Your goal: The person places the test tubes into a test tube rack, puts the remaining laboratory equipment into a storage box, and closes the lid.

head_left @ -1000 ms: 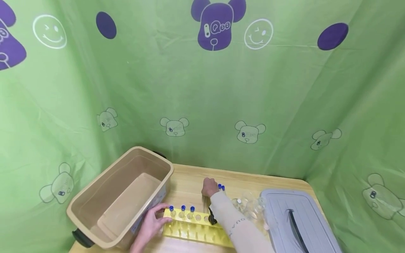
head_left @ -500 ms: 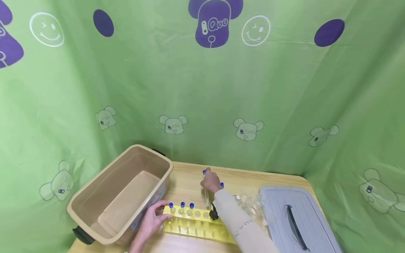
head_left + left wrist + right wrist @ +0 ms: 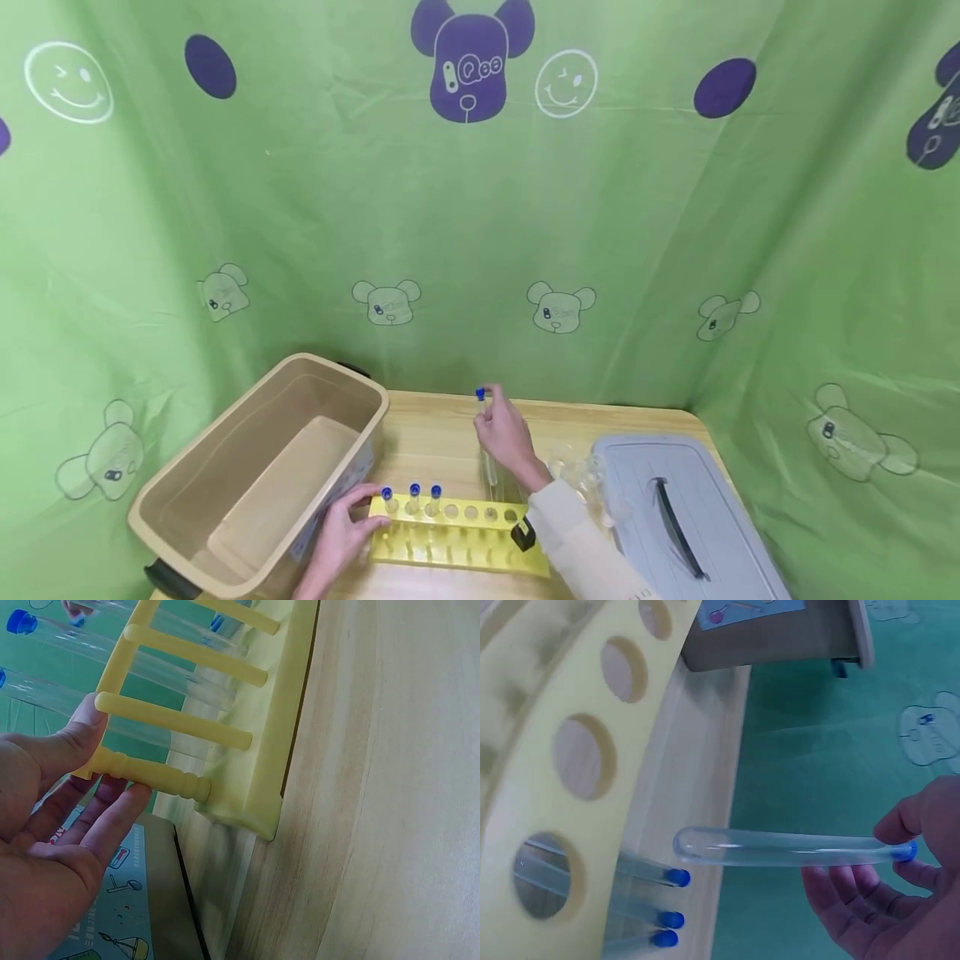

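A long, cream-coloured fabric sleeve (image 3: 588,542) ends above the bare right hand (image 3: 507,433), with dark printed letters (image 3: 642,594) partly showing. A small, blocky black device (image 3: 522,535) sits by the cuff (image 3: 553,500).

- Head view: bright, soft light; the green curtain (image 3: 637,208) looks palest at the left, darker in its folds and low in the middle.
- Shapes stretch toward this wide view's edges; the clear items (image 3: 581,483) at right are hazy and hard to separate.
- Left wrist view: dimmer, with pale sheen on the wooden table (image 3: 390,787) and soft shadow by the foot of the yellow rack (image 3: 276,712).
- Right wrist view: dim and bluish; the rack appears bowed and softly blurred, and pale glints streak the test tube (image 3: 780,849).
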A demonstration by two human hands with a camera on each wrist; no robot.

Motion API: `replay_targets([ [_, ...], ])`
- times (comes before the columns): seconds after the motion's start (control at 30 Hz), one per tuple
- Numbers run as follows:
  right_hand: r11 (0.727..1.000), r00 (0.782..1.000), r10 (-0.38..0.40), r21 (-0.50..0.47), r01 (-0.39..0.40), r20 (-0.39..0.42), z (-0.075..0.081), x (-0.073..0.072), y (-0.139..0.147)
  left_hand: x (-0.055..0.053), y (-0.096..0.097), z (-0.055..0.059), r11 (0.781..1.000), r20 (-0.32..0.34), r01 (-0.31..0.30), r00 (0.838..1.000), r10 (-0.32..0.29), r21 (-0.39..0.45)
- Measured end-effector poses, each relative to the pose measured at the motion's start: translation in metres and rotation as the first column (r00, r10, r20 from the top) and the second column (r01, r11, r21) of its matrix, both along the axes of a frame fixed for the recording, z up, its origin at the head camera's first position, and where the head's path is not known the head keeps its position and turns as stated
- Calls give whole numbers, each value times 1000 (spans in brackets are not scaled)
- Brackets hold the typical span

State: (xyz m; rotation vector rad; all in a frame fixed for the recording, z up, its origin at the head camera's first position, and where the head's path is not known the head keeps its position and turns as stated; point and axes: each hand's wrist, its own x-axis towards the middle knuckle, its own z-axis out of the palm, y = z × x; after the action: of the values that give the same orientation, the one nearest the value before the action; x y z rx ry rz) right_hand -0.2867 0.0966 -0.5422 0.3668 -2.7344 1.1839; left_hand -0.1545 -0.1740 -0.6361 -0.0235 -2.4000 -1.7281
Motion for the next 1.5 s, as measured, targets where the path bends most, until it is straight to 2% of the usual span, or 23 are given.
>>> replay_targets([
  [0.1,999,996,4,-39,-7,-87,6,10,7,-1,-2,0,1000,0,-9,1000,9,-24],
  [0.23,996,980,17,-86,-35,-199,18,20,15,-2,-5,2,1000,-4,-17,1000,17,-18],
  [0.4,982,976,6,-183,-46,-216,35,34,23,-3,-7,6,999,18,-29,999,29,-14],
  [0.5,969,975,-4,-242,-51,-222,45,43,27,-3,-8,6,1000,20,-17,1000,17,-13],
  [0.7,943,951,-11,-320,-93,-308,54,61,28,-2,-6,4,999,-4,-12,1000,12,-30],
  [0.87,914,915,39,-357,-195,-402,46,71,23,-2,-4,3,1000,-7,-7,1000,7,-17],
  [0.93,909,909,58,-356,-219,-412,39,75,20,-2,-3,3,1000,2,-8,1000,8,-7],
  [1.13,900,905,108,-346,-264,-411,14,85,7,0,-1,3,1000,41,-17,999,16,14],
  [1.27,890,898,130,-351,-292,-419,4,90,-1,0,-1,5,1000,50,-9,999,9,1],
  [1.37,883,910,132,-371,-288,-392,-1,95,-6,-1,-1,6,1000,53,-2,999,2,3],
  [1.5,883,913,138,-370,-289,-383,-7,98,-10,-2,1,6,1000,61,2,998,-3,10],
])
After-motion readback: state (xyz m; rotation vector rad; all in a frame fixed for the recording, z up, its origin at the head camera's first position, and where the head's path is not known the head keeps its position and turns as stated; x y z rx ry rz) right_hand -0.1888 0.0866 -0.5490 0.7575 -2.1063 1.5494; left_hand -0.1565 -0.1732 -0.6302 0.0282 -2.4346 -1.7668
